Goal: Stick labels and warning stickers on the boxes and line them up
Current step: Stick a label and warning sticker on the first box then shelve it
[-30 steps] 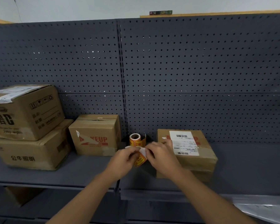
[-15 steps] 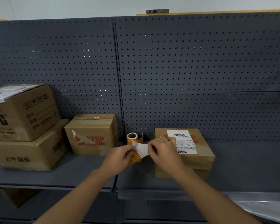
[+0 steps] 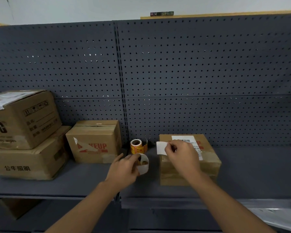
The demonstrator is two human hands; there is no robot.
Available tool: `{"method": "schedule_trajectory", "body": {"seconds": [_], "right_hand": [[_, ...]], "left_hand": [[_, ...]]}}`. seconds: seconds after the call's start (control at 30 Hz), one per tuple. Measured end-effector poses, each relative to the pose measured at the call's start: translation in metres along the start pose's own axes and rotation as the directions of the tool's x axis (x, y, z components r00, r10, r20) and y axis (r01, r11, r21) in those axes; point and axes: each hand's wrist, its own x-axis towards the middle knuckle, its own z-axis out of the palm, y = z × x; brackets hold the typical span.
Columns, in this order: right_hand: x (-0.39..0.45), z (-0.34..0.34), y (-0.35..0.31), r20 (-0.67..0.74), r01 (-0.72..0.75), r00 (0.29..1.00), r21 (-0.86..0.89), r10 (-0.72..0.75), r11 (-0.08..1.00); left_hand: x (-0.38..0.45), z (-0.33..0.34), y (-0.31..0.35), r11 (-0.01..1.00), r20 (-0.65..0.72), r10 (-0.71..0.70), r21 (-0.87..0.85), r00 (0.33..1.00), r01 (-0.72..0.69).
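Grey pegboard shelf (image 3: 242, 165): right hand (image 3: 181, 155) pinches a white peeled sticker (image 3: 161, 147) beside the brown labelled cardboard box (image 3: 207, 158); left hand (image 3: 124, 167) grips curled white backing strip (image 3: 144, 165). Lay it flat, smooth outward.

Four cardboard boxes were counted on the shelf: a large box (image 3: 22, 163) with a second box (image 3: 20, 118) stacked on top of it, a third box (image 3: 94, 142) printed in red, and a fourth box (image 3: 207, 158) bearing one white barcode label (image 3: 190, 140). One roll of warning stickers (image 3: 137, 146) was seen. Two hands were counted, a left hand (image 3: 124, 167) and a right hand (image 3: 181, 155), and one loose white piece (image 3: 161, 147) and one curled strip (image 3: 143, 163) were noted
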Motion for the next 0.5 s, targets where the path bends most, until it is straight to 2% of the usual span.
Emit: {"method": "schedule_trajectory", "body": {"seconds": [0.1, 0.23, 0.3, 0.37, 0.43, 0.5], "right_hand": [[-0.001, -0.002, 0.002, 0.002, -0.014, 1.0, 0.012, 0.014, 1.0], [-0.003, -0.002, 0.002, -0.014, 0.005, 1.0, 0.033, -0.005, 0.999], [-0.004, -0.003, 0.002, -0.042, 0.045, 0.998, 0.042, -0.043, 0.998], [-0.006, -0.004, 0.002, -0.096, 0.104, 0.99, 0.034, -0.101, 0.994], [-0.008, -0.005, 0.004, -0.121, 0.167, 0.979, 0.033, -0.162, 0.985], [-0.011, -0.006, 0.005, -0.108, 0.221, 0.971, 0.06, -0.214, 0.973]], "left_hand": [[0.001, -0.004, 0.019, 0.961, -0.049, -0.055, -0.272, 0.997, 0.04], [0.008, -0.012, 0.049, 0.743, -0.074, -0.223, -0.658, 0.972, 0.12], [0.012, -0.024, 0.066, 0.568, -0.009, -0.27, -0.809, 0.963, 0.151], [0.016, -0.034, 0.08, 0.321, 0.074, -0.31, -0.93, 0.948, 0.178], [0.018, -0.041, 0.091, 0.111, 0.146, -0.336, -0.975, 0.93, 0.193], [0.021, -0.043, 0.094, -0.03, 0.193, -0.339, -0.98, 0.921, 0.195]]}}
